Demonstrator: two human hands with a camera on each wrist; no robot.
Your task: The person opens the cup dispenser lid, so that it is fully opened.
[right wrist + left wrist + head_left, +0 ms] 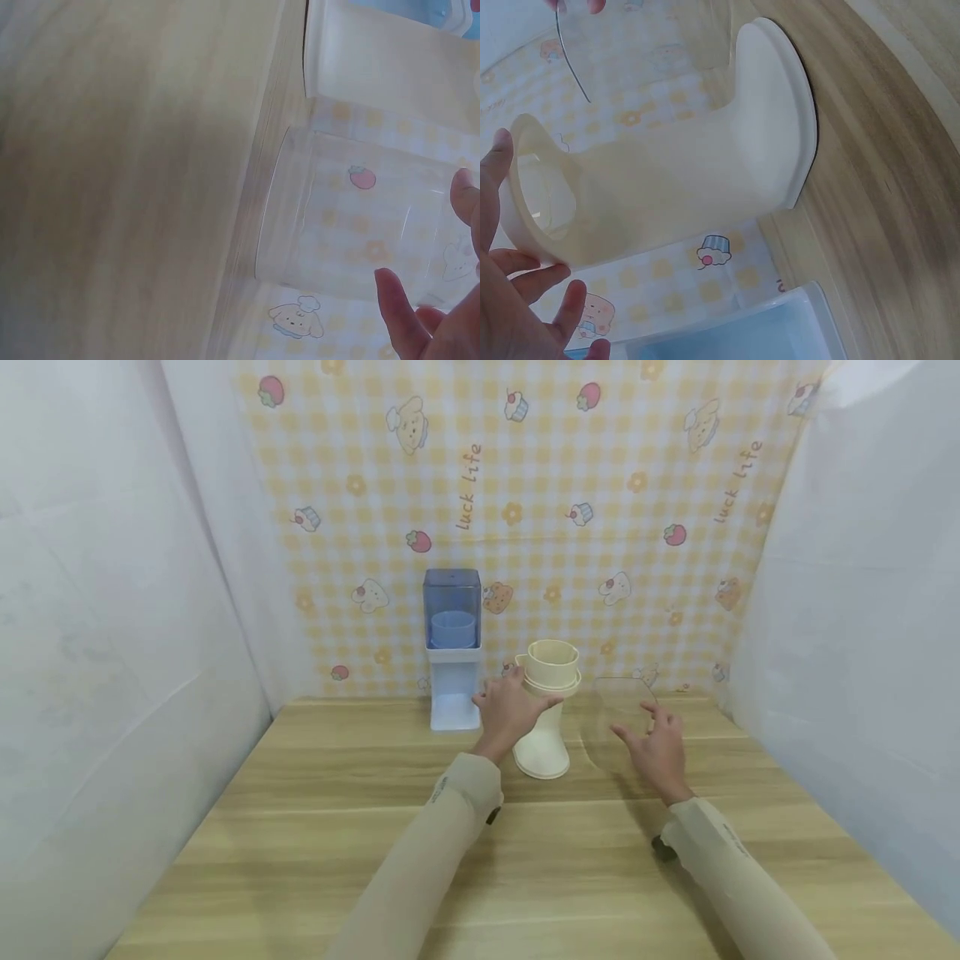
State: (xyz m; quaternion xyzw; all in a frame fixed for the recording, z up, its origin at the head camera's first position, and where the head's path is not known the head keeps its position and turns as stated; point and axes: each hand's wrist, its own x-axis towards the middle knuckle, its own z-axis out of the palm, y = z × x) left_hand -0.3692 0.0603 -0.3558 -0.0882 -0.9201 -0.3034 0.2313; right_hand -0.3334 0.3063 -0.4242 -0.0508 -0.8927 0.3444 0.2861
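A cream plastic dispenser stand (pixel 543 747) stands upright on the table, with a round cream collar (pixel 552 670) on top and a hollow opening visible in the left wrist view. My left hand (pixel 513 710) grips its upper part, thumb on one side of the rim and fingers on the other (pixel 514 289). On the right, my right hand (pixel 660 752) holds a clear plastic cover (pixel 360 217) between thumb and fingers, beside the stand and apart from it. The cover is hard to make out in the head view; whether it touches the table I cannot tell.
A similar dispenser with a white stand (pixel 454 693) and a blue see-through cover (pixel 452 597) stands left of the cream one, near the back. Behind hangs a yellow checked cloth (pixel 480 485). White sheets (pixel 112 610) hang at both sides of the wooden table (pixel 300 860).
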